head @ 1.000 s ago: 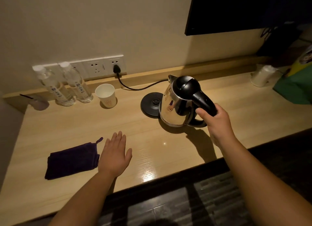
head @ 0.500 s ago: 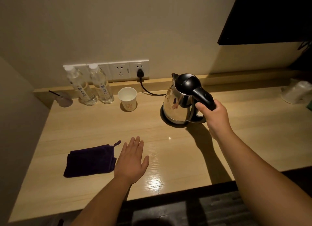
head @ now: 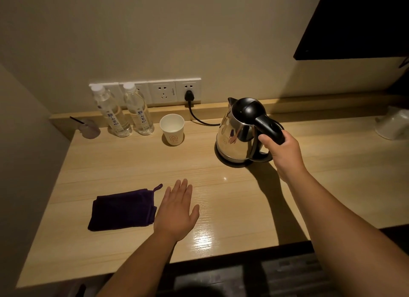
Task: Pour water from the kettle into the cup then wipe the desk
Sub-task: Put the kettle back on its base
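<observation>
A steel kettle [head: 234, 137] with a black lid and handle sits upright on its black base [head: 234, 163] at the back right of the wooden desk [head: 243, 197]. My right hand [head: 284, 152] is closed around the kettle's handle. A white paper cup [head: 172, 129] stands upright to the kettle's left, near the wall. A folded dark purple cloth [head: 121, 209] lies at the front left. My left hand [head: 177, 210] rests flat on the desk just right of the cloth, fingers apart, holding nothing.
Two clear water bottles [head: 124, 112] stand against the wall left of the cup, under a row of sockets [head: 163, 93] with the kettle's cord plugged in. A small purple object [head: 89, 131] lies at the far left. A white item [head: 392, 126] sits at the right edge.
A second ago the kettle was held off its base to the right. It now sits on the base, my right hand still on the handle. The view has shifted left.
</observation>
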Demonstrator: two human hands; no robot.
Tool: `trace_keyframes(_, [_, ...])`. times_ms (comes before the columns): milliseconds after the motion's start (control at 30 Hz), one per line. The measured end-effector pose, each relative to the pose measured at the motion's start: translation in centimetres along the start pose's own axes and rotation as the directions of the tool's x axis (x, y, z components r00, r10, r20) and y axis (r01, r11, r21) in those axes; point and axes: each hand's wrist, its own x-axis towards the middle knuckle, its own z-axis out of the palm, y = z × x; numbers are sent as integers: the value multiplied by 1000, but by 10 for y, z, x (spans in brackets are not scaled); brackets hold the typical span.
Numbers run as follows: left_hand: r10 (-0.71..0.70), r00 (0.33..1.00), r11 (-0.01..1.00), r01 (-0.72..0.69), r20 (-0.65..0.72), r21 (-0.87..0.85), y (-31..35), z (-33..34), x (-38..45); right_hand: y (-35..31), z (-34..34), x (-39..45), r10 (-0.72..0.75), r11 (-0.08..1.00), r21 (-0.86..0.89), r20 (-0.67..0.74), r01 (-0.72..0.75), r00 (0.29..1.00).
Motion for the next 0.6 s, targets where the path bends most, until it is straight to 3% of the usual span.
trace_keyframes(300, [8,1000,1000,-8,2,-6,-1,1,0,-1,-3,-2,4,996,-86,32,-1,999])
trace_keyframes(467, [2,999,999,-4,52,33,-2,-1,1,25,-3,-26,184,972,-154,28,-178,982])
trace_keyframes(600, [7,996,1000,-8,93,5,-2,-7,4,60,13,-66,212,879,-447,50,-168,976])
